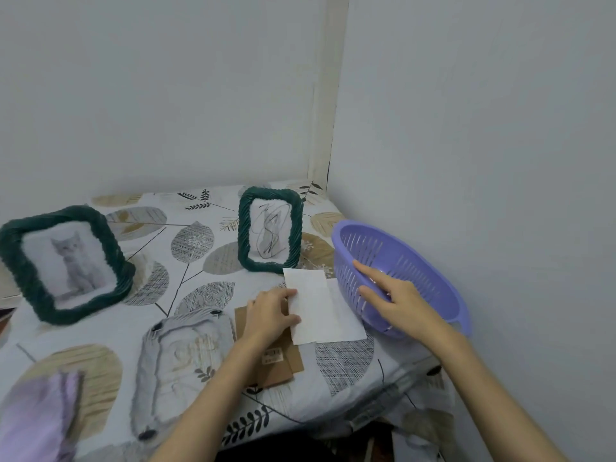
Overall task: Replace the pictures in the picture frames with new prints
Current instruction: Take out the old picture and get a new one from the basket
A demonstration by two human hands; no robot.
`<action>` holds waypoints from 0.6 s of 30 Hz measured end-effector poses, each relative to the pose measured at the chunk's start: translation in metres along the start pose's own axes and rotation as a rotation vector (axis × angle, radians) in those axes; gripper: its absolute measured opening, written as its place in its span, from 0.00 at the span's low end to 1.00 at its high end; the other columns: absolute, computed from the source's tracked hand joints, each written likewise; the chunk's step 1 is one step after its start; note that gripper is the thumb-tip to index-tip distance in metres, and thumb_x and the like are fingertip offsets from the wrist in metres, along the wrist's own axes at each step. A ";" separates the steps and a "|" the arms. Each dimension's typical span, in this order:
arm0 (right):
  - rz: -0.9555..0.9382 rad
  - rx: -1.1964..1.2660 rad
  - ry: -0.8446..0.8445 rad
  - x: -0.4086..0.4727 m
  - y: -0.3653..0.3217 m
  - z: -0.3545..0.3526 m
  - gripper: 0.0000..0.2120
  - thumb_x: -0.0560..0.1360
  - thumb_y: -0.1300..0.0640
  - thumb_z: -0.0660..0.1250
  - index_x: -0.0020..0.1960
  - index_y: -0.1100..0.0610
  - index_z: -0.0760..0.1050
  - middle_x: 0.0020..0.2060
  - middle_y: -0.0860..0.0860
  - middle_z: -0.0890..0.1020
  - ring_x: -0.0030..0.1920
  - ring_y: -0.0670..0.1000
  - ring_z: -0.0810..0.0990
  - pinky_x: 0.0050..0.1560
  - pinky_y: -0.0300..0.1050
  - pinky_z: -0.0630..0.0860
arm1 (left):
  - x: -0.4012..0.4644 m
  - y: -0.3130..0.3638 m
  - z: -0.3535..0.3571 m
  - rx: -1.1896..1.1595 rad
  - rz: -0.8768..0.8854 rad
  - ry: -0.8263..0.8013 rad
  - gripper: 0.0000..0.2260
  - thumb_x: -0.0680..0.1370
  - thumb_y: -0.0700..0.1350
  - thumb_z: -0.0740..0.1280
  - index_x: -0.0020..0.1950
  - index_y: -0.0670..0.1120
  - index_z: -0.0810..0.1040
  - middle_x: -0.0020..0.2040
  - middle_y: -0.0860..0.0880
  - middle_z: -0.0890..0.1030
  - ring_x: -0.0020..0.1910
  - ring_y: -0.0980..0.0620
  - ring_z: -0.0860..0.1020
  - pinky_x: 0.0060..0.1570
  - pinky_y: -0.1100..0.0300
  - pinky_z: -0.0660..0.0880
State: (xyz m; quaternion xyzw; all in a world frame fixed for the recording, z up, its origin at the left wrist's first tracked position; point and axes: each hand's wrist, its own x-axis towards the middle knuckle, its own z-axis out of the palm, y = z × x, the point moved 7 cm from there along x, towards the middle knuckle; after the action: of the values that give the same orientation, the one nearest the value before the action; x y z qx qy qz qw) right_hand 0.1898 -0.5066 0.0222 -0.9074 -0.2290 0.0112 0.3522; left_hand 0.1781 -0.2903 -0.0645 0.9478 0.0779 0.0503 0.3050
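Observation:
Two dark green rope-edged picture frames stand on the table: one with a grey cat picture (63,263) at the left, one with a scribbled drawing (269,230) farther back. A third frame lies face down, its clear back (181,355) up. White prints (325,306) lie face down beside a brown backing board (276,361). My left hand (270,315) pinches the left edge of the top print. My right hand (393,296) grips the near rim of a tilted purple basket (410,271), index finger stretched along it.
The table wears a leaf-patterned cloth (200,241) and sits in a corner, with walls behind and to the right. A purple cloth (43,415) lies at the near left. The table's front edge runs just below my forearms.

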 end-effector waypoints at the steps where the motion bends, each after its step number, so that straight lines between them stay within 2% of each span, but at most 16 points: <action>1: 0.000 0.000 0.000 0.001 0.000 0.001 0.21 0.77 0.51 0.62 0.69 0.40 0.65 0.41 0.42 0.75 0.39 0.44 0.72 0.50 0.41 0.70 | 0.001 0.001 0.003 -0.134 0.000 -0.027 0.25 0.68 0.47 0.75 0.63 0.52 0.75 0.58 0.50 0.79 0.55 0.51 0.74 0.57 0.55 0.69; 3: -0.003 -0.010 -0.009 0.000 0.001 0.004 0.21 0.78 0.51 0.62 0.69 0.41 0.65 0.41 0.43 0.78 0.37 0.46 0.73 0.50 0.43 0.71 | 0.001 0.005 0.011 -0.343 0.001 -0.091 0.25 0.66 0.45 0.76 0.62 0.50 0.76 0.56 0.49 0.79 0.50 0.54 0.74 0.55 0.58 0.72; 4: -0.010 -0.012 -0.015 0.000 -0.001 0.005 0.21 0.78 0.51 0.62 0.70 0.41 0.64 0.46 0.45 0.80 0.39 0.46 0.75 0.52 0.45 0.72 | 0.002 0.007 0.015 -0.322 0.025 -0.100 0.26 0.66 0.46 0.76 0.63 0.50 0.76 0.58 0.50 0.79 0.53 0.53 0.74 0.58 0.57 0.70; 6: -0.019 -0.005 -0.021 -0.001 0.001 0.008 0.22 0.78 0.51 0.61 0.70 0.41 0.63 0.58 0.46 0.79 0.51 0.48 0.78 0.58 0.47 0.72 | 0.004 0.010 0.021 -0.081 0.090 -0.095 0.27 0.68 0.52 0.74 0.66 0.52 0.72 0.66 0.52 0.73 0.65 0.51 0.67 0.66 0.55 0.62; 7: -0.015 -0.006 -0.025 -0.001 0.001 0.010 0.22 0.78 0.50 0.61 0.70 0.40 0.62 0.60 0.48 0.78 0.55 0.51 0.78 0.60 0.48 0.72 | 0.003 0.012 0.024 0.064 0.115 -0.094 0.27 0.69 0.55 0.72 0.67 0.54 0.70 0.69 0.53 0.69 0.70 0.50 0.62 0.68 0.54 0.58; 8: -0.014 -0.020 -0.029 -0.002 0.000 0.012 0.22 0.78 0.49 0.60 0.70 0.38 0.61 0.58 0.51 0.79 0.55 0.53 0.78 0.59 0.49 0.72 | 0.003 0.011 0.027 0.163 0.119 -0.107 0.27 0.70 0.59 0.69 0.68 0.55 0.69 0.72 0.53 0.63 0.73 0.48 0.56 0.69 0.52 0.53; 10: -0.028 -0.084 -0.041 -0.004 -0.005 0.017 0.23 0.78 0.49 0.59 0.70 0.36 0.57 0.54 0.51 0.80 0.52 0.54 0.77 0.55 0.48 0.72 | 0.003 0.007 0.031 0.230 0.108 -0.140 0.27 0.71 0.62 0.66 0.68 0.57 0.68 0.76 0.52 0.55 0.75 0.45 0.49 0.71 0.48 0.48; 12: -0.059 -0.150 -0.052 -0.009 -0.009 0.025 0.23 0.79 0.48 0.58 0.71 0.37 0.57 0.61 0.49 0.78 0.59 0.54 0.75 0.58 0.48 0.72 | 0.001 0.004 0.033 0.246 0.100 -0.179 0.27 0.72 0.64 0.64 0.69 0.58 0.67 0.77 0.52 0.51 0.76 0.45 0.45 0.72 0.46 0.45; 14: -0.080 -0.231 -0.072 -0.013 -0.009 0.039 0.23 0.79 0.46 0.56 0.72 0.38 0.55 0.63 0.50 0.76 0.62 0.54 0.73 0.58 0.50 0.72 | 0.003 0.002 0.035 0.247 0.100 -0.183 0.25 0.74 0.63 0.62 0.69 0.59 0.67 0.78 0.50 0.47 0.76 0.45 0.43 0.72 0.46 0.43; 16: -0.102 -0.336 -0.084 -0.015 -0.004 0.055 0.24 0.79 0.44 0.54 0.73 0.37 0.52 0.60 0.53 0.77 0.60 0.55 0.74 0.56 0.52 0.73 | 0.006 0.004 0.028 0.148 0.077 -0.123 0.22 0.77 0.61 0.57 0.69 0.56 0.67 0.77 0.49 0.48 0.76 0.45 0.44 0.72 0.47 0.43; 18: -0.112 -0.411 -0.074 -0.015 0.000 0.062 0.24 0.79 0.44 0.53 0.73 0.38 0.50 0.58 0.55 0.77 0.59 0.56 0.74 0.54 0.53 0.74 | 0.008 0.012 0.012 -0.273 -0.014 -0.041 0.24 0.79 0.60 0.53 0.70 0.49 0.67 0.75 0.46 0.59 0.75 0.45 0.54 0.72 0.51 0.51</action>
State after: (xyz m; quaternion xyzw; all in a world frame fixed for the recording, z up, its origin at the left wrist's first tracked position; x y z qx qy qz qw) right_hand 0.1654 -0.4734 -0.0261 -0.9450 -0.2891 -0.0219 0.1514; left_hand 0.1888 -0.3058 -0.0668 0.8978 0.0707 0.0391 0.4328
